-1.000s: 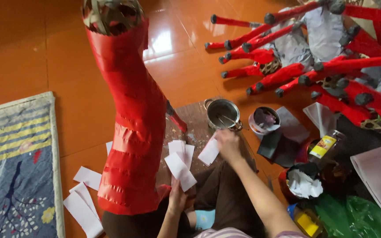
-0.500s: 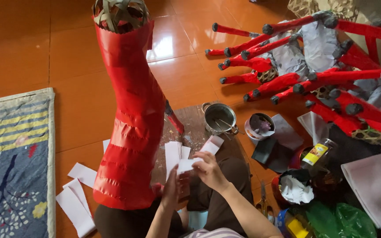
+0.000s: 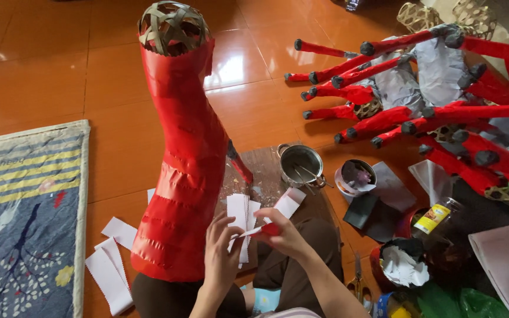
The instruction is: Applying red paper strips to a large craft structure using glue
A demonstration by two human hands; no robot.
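Both pinch one white paper strip (image 3: 247,232) — left hand (image 3: 222,254) below, right hand (image 3: 287,234) closed around its end.

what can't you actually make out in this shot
- Head view: the base of the tall red paper-covered woven form is hidden behind the left hand and the person's lap.
- What the right hand pinches: a small red bit between the fingers, too covered to identify.
- Contents of the small metal pot: too small to tell.
- The green plastic bag is cut off by the bottom edge.
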